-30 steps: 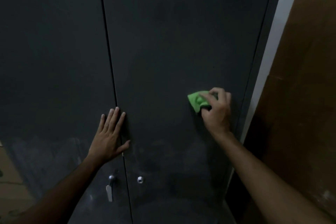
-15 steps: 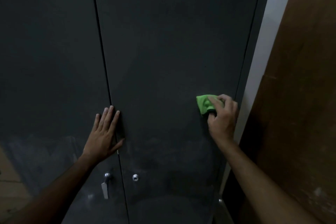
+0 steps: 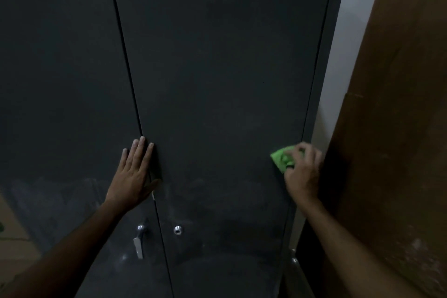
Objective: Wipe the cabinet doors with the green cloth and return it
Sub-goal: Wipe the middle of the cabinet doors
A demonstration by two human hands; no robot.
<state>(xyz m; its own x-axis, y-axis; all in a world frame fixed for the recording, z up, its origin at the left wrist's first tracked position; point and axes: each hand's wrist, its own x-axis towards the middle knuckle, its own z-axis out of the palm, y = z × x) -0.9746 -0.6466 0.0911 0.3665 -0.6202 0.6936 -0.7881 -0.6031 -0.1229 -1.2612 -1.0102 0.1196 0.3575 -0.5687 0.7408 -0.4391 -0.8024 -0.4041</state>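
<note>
Green cloth (image 3: 281, 158) — bunched, bright — gripped by right hand (image 3: 302, 172).

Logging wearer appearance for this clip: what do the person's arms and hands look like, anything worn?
Both forearms are bare as far as the frame shows: no sleeves, gloves or watch visible. No rings can be made out on the left hand; the right hand is motion-blurred and dimly lit, so small items cannot be ruled out.

left hand (image 3: 132, 178) flat, right hand (image 3: 302, 172) fingers curled
</note>
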